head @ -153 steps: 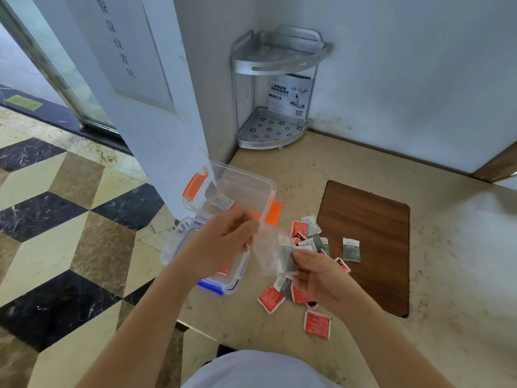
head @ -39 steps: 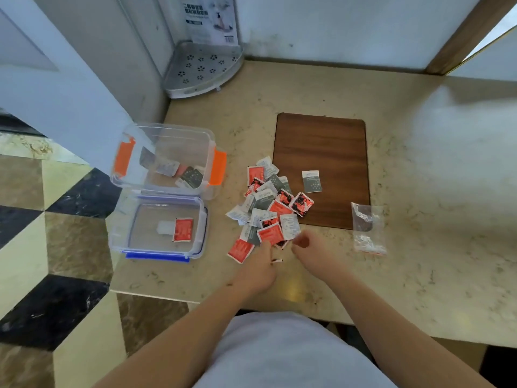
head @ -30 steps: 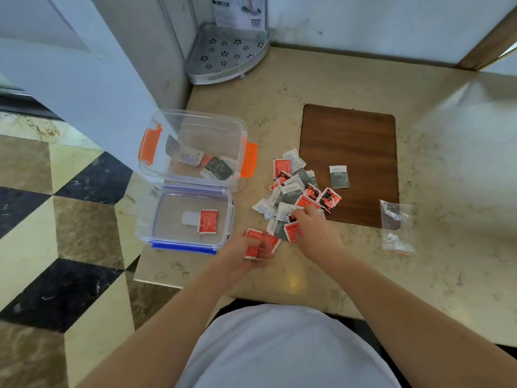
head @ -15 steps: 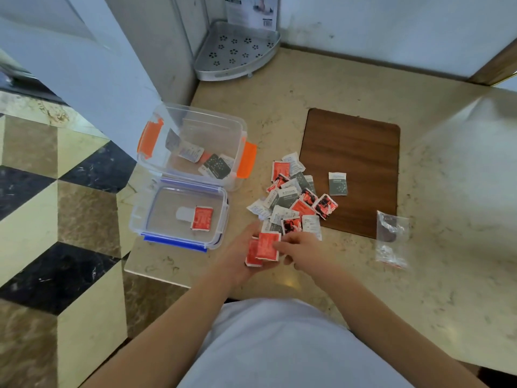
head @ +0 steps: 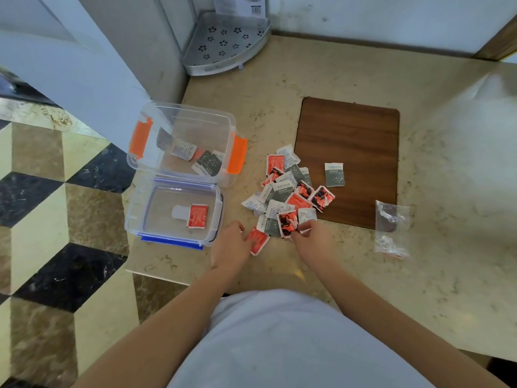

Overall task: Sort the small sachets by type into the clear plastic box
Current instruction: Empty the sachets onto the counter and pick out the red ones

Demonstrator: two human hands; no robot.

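A pile of small sachets (head: 288,191), red, grey and white, lies on the beige counter beside the brown mat. My right hand (head: 314,238) pinches a red and black sachet (head: 286,224) at the near edge of the pile. My left hand (head: 230,246) holds red sachets (head: 258,240) just left of it. The clear plastic box (head: 184,141) with orange clips stands at the left with several sachets inside. Its lid (head: 173,214), blue-edged, lies in front of the box with one red sachet (head: 197,216) on it.
A brown wooden mat (head: 349,152) carries one grey sachet (head: 334,175). An empty clear bag (head: 391,228) lies at the right. A metal corner shelf (head: 223,43) stands at the back. The counter's left edge drops to a tiled floor (head: 56,219).
The pouch was emptied and laid at the right. My left hand has gathered red sachets, and my right hand has moved from the left hand back to the pile's near edge.
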